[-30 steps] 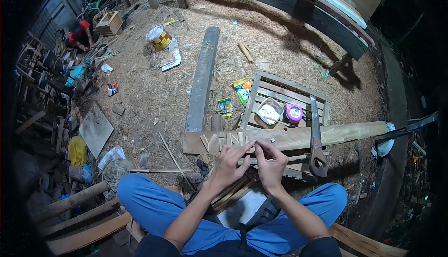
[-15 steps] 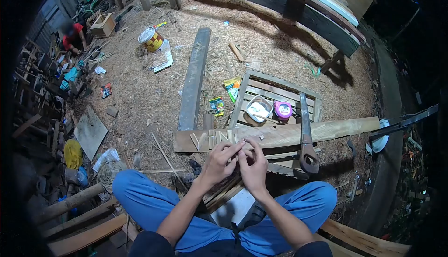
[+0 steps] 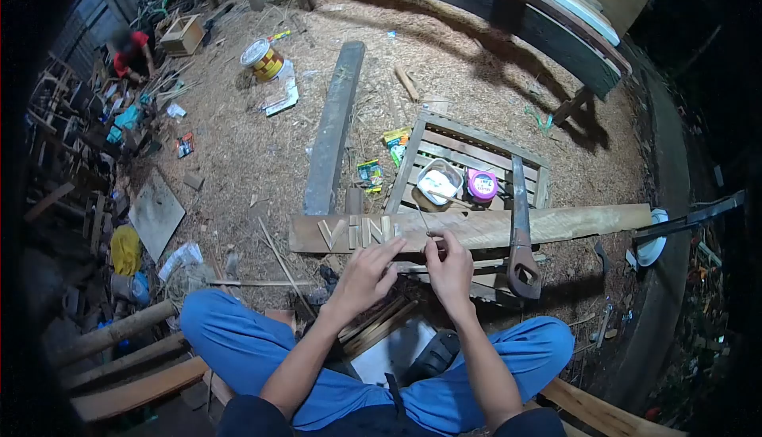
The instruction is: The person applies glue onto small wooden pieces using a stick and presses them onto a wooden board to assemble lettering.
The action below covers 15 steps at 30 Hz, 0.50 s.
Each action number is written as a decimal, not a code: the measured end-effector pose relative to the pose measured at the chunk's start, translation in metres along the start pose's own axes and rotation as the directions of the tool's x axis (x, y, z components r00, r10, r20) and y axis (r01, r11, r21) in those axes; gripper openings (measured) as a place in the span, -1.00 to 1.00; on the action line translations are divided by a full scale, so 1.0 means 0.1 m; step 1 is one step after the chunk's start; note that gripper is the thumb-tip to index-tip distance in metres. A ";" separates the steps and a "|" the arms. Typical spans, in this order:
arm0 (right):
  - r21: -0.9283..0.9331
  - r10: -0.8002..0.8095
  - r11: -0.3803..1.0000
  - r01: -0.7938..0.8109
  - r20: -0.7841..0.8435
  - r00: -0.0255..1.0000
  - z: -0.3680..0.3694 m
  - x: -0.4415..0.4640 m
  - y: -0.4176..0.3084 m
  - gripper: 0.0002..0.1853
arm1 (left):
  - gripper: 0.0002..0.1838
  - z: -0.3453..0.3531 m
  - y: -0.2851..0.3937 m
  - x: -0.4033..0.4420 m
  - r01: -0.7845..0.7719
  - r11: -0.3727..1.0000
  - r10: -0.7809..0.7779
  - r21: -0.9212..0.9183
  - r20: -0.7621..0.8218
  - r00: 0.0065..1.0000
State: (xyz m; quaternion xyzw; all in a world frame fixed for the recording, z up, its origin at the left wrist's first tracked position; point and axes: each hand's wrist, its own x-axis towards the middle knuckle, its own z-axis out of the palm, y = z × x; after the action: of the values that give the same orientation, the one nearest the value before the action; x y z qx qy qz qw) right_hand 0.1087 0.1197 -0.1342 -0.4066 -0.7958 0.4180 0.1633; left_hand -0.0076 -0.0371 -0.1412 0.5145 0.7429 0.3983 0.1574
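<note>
A long wooden board (image 3: 556,224) lies crosswise before me, with thin wood strips (image 3: 355,232) on its left part forming letters that look like VIN. My left hand (image 3: 365,278) is at the board's near edge beside the last letter, its index finger stretched onto the wood and the thumb apart. Just right of it, my right hand (image 3: 450,274) pinches a thin stick (image 3: 422,219) that points up and away over the board. Behind the board, a plastic tub (image 3: 439,179) holds a white substance, with another stick resting in it.
A handsaw (image 3: 521,234) lies across the board. A pink tape measure (image 3: 481,185) sits beside the tub on a slatted wooden frame (image 3: 476,147). Beyond are a dark beam (image 3: 335,127) and a paint bucket (image 3: 262,60). A person in red (image 3: 133,56) crouches far left.
My hands, close together at the fingertips before, are now apart. The right has moved slightly right and now shows a thin stick; the left has lowered its fingers to the board.
</note>
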 end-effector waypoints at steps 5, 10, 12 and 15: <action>-0.063 -0.023 0.998 0.026 0.057 0.998 0.13 0.07 0.02 -0.74 | -0.43 0.01 0.01 -0.11 0.075 0.994 -0.074 0.076 -0.017 0.997; -0.097 -0.155 0.982 0.160 0.055 0.986 0.17 0.10 0.15 -0.70 | -0.38 0.20 -0.08 -0.13 0.087 0.995 -0.086 0.040 -0.018 0.996; -0.115 -0.175 0.977 0.181 0.055 0.983 0.17 0.07 0.15 -0.68 | -0.34 0.26 -0.13 -0.14 0.071 0.997 -0.072 0.036 0.023 0.997; -0.115 -0.328 0.939 0.324 -0.017 0.944 0.26 0.05 0.30 -0.67 | -0.35 0.31 -0.16 -0.14 0.093 0.992 -0.098 0.086 0.054 0.994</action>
State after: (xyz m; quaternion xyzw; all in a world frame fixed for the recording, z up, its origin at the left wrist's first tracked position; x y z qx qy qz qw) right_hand 0.1056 0.1190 -0.1745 -0.2849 -0.8709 0.3332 0.2220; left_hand 0.0080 -0.0382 -0.1756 0.4958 0.7777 0.3441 0.1761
